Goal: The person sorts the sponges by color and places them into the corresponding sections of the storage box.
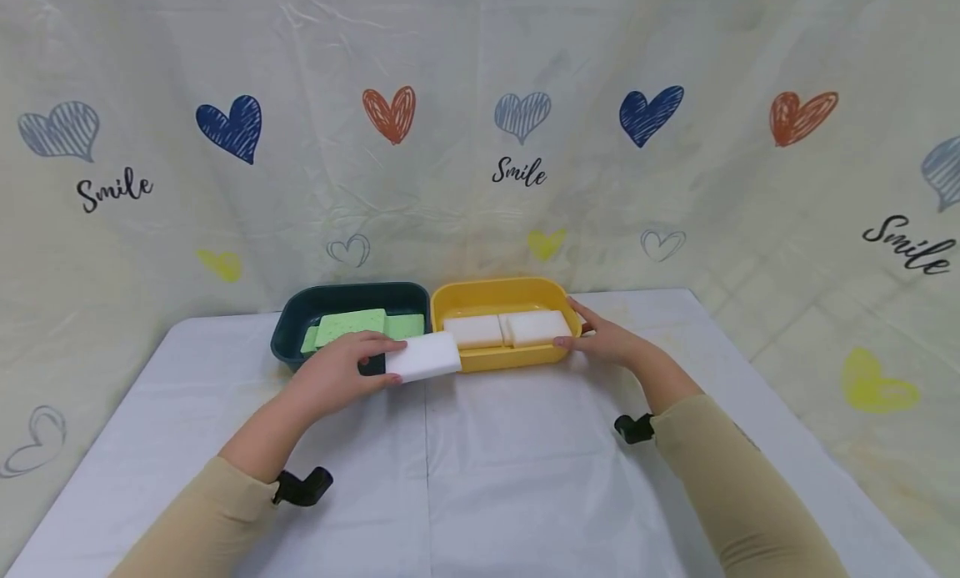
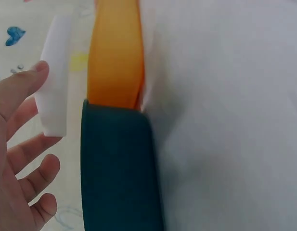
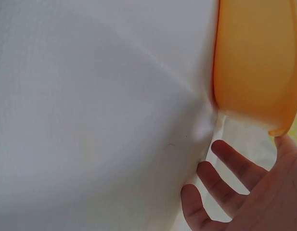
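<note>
In the head view my left hand (image 1: 341,369) pinches a white sponge block (image 1: 423,358) between thumb and fingers, its right end overlapping the front left corner of the yellow bin (image 1: 510,359). In the left wrist view the sponge (image 2: 56,77) is seen edge-on, above the bins' rims. My right hand (image 1: 611,340) grips the right end of the yellow bin, thumb at its front right corner. The right wrist view shows a finger at the rim and the other fingers (image 3: 225,190) spread below. Two white sponges (image 1: 536,328) lie inside the yellow bin.
A dark green bin (image 1: 288,340) stands against the yellow bin's left side and holds several light green sponges (image 1: 352,324). Both sit near the back edge of a white-covered table (image 1: 510,478). A curtain with printed hearts (image 1: 450,203) hangs behind.
</note>
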